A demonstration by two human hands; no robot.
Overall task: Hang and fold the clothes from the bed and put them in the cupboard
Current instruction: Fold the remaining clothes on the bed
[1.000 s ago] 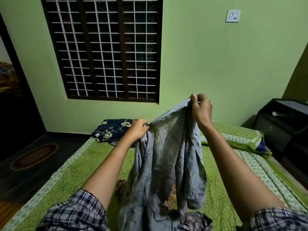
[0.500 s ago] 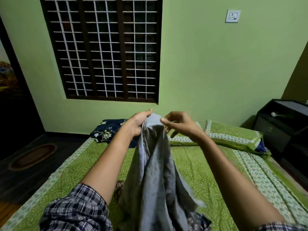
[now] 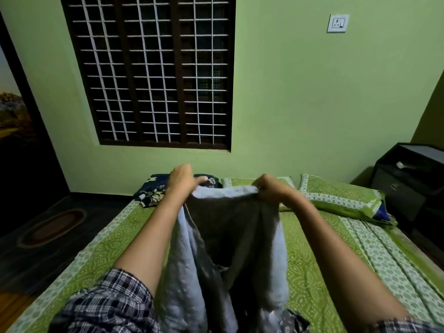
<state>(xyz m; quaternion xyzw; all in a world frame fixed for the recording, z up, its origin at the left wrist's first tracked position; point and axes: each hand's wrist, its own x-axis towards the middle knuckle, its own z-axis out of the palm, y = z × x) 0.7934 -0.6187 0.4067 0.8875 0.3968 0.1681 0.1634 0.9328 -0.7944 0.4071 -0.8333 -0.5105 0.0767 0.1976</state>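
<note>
**Grey-blue garment held up by its top edge, both hands gripping**

- Left hand (image 3: pixel 182 181): fingers curled over the left end of the garment's (image 3: pixel 228 224) top edge, one digit lying along the hem. Holding cloth.
- Right hand (image 3: pixel 271 188): knuckles up, fingers bunched around the right end of the same edge. Holding cloth.
- The hands are apart and the hem is taut between them, forming a pale, thick, straight band.
- The garment is a thin, soft grey-blue weave. It hangs in long vertical folds, lighter on the outer panels and darker in the shadowed middle. It sits above the near half of the bed (image 3: pixel 312 272), and its lower end drops out of view at the bottom edge.
- More clothes (image 3: pixel 288 320), dark and patterned, are crumpled on the sheet under the right forearm.
- The bed sheet is green cotton with a fine white dotted swirl print and a pale block-print border.
- Two matching flat rectangular pillows (image 3: pixel 341 198) lie at the far end.
- A navy floral cloth (image 3: pixel 151 193) is bunched at the far left corner.
- The sleeves (image 3: pixel 108 304) are dark plaid, pushed up past the elbow.
- Background: green wall, dark wooden window (image 3: pixel 153 68) with a white square grille, and a boxy black nightstand (image 3: pixel 408 183) on the right.
</note>
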